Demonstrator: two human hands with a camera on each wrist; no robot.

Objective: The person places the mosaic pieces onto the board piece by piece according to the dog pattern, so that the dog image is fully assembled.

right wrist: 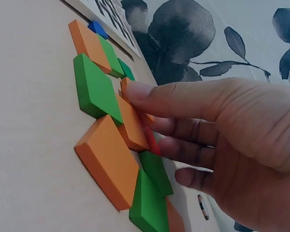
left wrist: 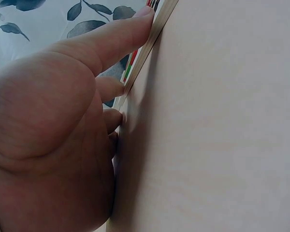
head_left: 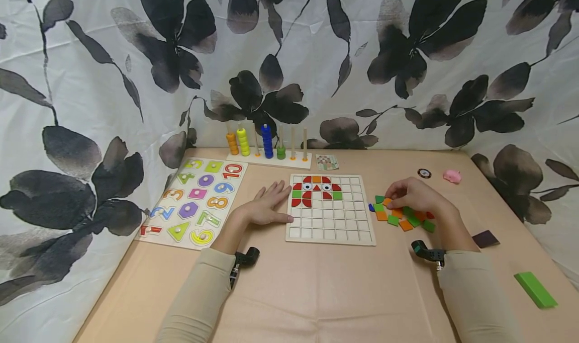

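Observation:
A white grid board [head_left: 332,222] lies in the middle of the table, its upper left cells filled with red, green, orange and eyed pattern tiles [head_left: 312,188]. My left hand [head_left: 266,206] is spread flat beside it, with fingertips and thumb at the board's left edge; the left wrist view shows the thumb [left wrist: 111,46] against that edge. Over a loose pile of coloured tiles [right wrist: 108,164] right of the board, my right hand [head_left: 413,194] pinches a small orange tile [right wrist: 124,88] with the thumb in front. Its index fingertip is hidden behind the thumb.
Left of the board lies a number and shape puzzle [head_left: 190,202]. Behind stand a peg stacker with rings [head_left: 268,147] and a small picture card [head_left: 327,162]. To the right are a round black-and-white disc [head_left: 424,173], pink pig [head_left: 452,176], dark square [head_left: 486,239] and green block [head_left: 536,289].

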